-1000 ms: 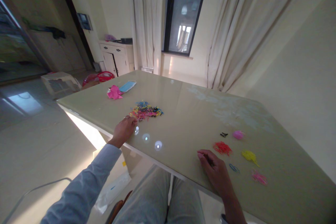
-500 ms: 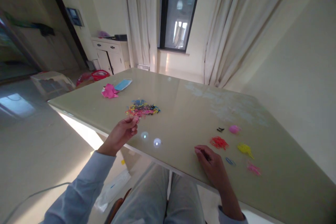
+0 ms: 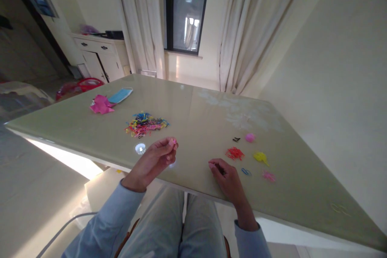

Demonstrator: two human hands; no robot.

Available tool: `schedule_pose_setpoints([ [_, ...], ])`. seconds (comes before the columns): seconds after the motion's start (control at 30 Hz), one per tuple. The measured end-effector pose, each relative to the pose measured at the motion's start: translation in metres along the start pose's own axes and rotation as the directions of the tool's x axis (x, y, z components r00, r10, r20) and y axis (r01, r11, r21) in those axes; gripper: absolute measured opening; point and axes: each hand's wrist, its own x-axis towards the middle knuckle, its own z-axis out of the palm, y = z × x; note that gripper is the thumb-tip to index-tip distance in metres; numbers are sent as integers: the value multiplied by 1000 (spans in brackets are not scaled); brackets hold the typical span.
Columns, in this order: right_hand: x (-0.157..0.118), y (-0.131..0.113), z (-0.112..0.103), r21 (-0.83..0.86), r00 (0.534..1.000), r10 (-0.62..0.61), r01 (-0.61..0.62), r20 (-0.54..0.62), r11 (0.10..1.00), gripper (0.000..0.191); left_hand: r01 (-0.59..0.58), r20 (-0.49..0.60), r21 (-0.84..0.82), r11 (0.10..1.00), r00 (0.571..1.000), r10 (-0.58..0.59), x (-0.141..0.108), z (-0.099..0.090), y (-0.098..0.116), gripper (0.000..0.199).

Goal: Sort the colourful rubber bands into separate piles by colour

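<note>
My left hand (image 3: pixel 155 160) is raised over the near part of the table. Its thumb and fingers pinch a small pink rubber band (image 3: pixel 174 141). Behind it lies a mixed heap of coloured rubber bands (image 3: pixel 146 124). My right hand (image 3: pixel 226 178) rests near the table's front edge with fingers curled and thumb pressed to them; whatever may be in them is hidden. Close to it are red rubber bands (image 3: pixel 234 153) and a few blue ones (image 3: pixel 246 171). Beyond sit small groups of black (image 3: pixel 236 139), bright pink (image 3: pixel 250 137), yellow (image 3: pixel 260 157) and light pink bands (image 3: pixel 269 176).
On the far left of the glossy table (image 3: pixel 187 109) lie a crumpled pink piece (image 3: pixel 102 105) and a blue face mask (image 3: pixel 121 95). A pair of pale bands (image 3: pixel 340 209) lies toward the right corner. A white cabinet (image 3: pixel 98 56) stands behind.
My left hand has moved right, away from the mixed heap, with a pink rubber band in its pinch. My right hand stays by the red bands. The view has turned rightward.
</note>
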Motion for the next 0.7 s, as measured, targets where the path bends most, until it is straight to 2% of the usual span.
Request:
schedule_pose_setpoints([
  [0.27,0,-3,2,9,1000,-19,19,-5,1000,24,67,100,49,997,992,-71,21,38,-28,30],
  [0.47,-1,-5,4,-1,1000,-15,15,-7,1000,21,38,162,225,974,984,-75,48,70,-55,34],
  [0.6,-1,-2,8,-40,1000,-3,2,-20,999,18,-49,218,458,888,974,-59,77,109,-71,29],
  [0.7,0,3,11,-127,999,30,-32,-23,991,18,-221,361,640,735,932,-34,100,145,-85,16],
])
